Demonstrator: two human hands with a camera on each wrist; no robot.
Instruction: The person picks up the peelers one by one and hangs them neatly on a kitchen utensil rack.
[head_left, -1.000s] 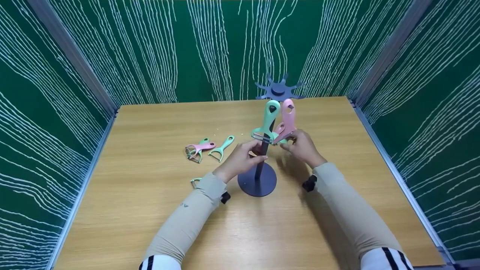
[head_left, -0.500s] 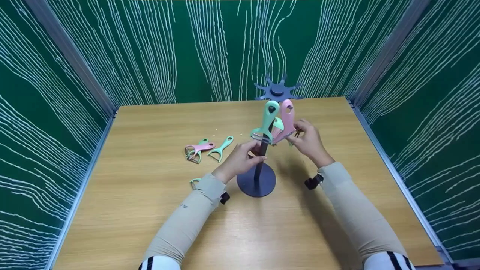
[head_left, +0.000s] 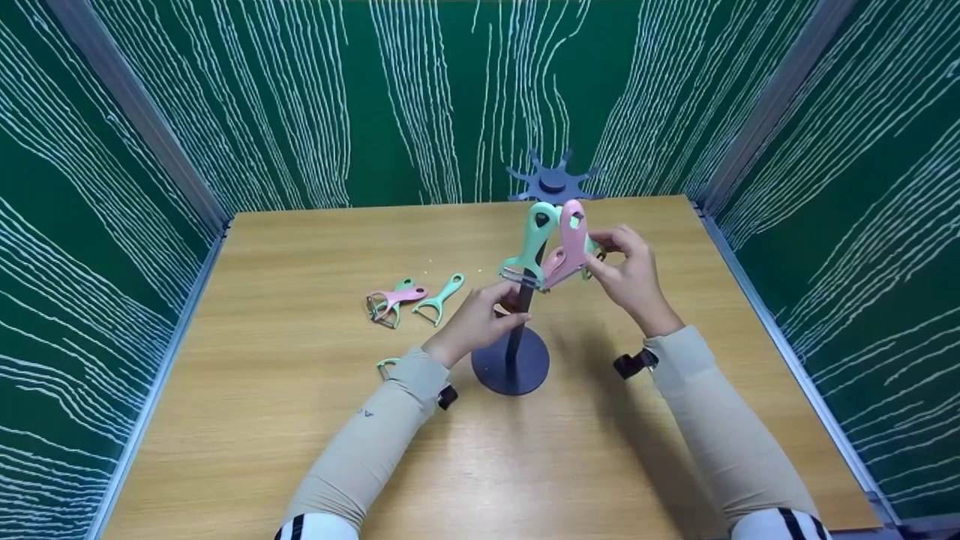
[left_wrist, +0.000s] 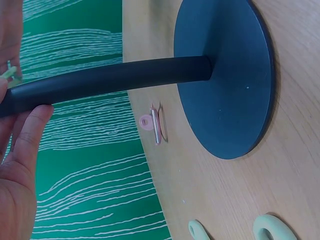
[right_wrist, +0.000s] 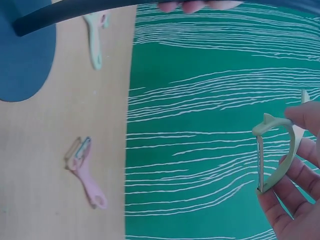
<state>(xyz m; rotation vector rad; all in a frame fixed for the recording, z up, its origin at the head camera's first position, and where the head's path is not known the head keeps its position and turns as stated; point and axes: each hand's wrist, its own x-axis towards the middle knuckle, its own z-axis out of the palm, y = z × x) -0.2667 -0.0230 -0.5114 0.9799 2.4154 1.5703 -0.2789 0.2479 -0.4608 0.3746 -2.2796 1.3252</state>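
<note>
A dark stand has a round base (head_left: 511,367), a slim pole (left_wrist: 110,80) and a star-shaped hook top (head_left: 553,181). My left hand (head_left: 480,319) grips the pole partway up, thumb and fingers on opposite sides. A green Y-shaped peeler (head_left: 537,240) and a pink peeler (head_left: 574,236) hang near the top, handles upward. To their right, my right hand (head_left: 634,277) pinches another green peeler (right_wrist: 287,160). In the head view that peeler is mostly hidden behind the pink one; its blade and curved head show in the right wrist view.
Left of the stand, a pink peeler (head_left: 405,293) lies across a green one (head_left: 386,319), beside another green peeler (head_left: 441,300). Part of one more peeler (head_left: 387,367) shows by my left forearm. Behind the stand lies a pink peeler (right_wrist: 86,175). Green patterned walls enclose the wooden table (head_left: 300,450).
My right hand has moved up and to the right, lifting the green peeler behind the hanging pink one. My left hand keeps its grip on the pole.
</note>
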